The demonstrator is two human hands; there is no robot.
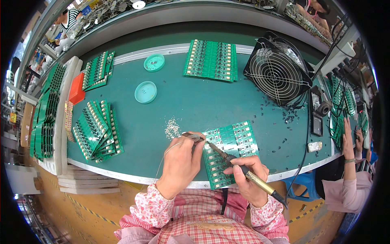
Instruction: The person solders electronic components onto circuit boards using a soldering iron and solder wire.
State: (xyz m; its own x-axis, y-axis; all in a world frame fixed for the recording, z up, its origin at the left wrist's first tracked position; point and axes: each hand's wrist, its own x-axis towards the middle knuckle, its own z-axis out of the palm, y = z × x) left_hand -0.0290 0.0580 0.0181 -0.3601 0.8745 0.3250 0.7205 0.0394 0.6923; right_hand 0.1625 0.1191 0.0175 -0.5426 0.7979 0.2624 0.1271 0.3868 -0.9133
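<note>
My left hand (178,164) is closed on metal tweezers (191,136), whose tips point at the board. A thin solder wire (160,166) trails down from the same fingers. My right hand (252,179) grips a soldering iron (262,184) by its dark and gold handle. The iron's tip meets the upper left part of a green circuit board panel (237,140), close to the tweezers. Rows of small white and black components line this panel, which lies at the table's front edge. Small pale parts (172,128) are scattered just beyond my left hand.
Stacked panels lie at the left (97,130) and back (210,61). Two round turquoise dishes (146,92) stand left of centre, near a red box (76,88). A black fan (274,73) stands back right, with black bits nearby. A cable (305,150) crosses the right side. Another person's hand (348,138) shows.
</note>
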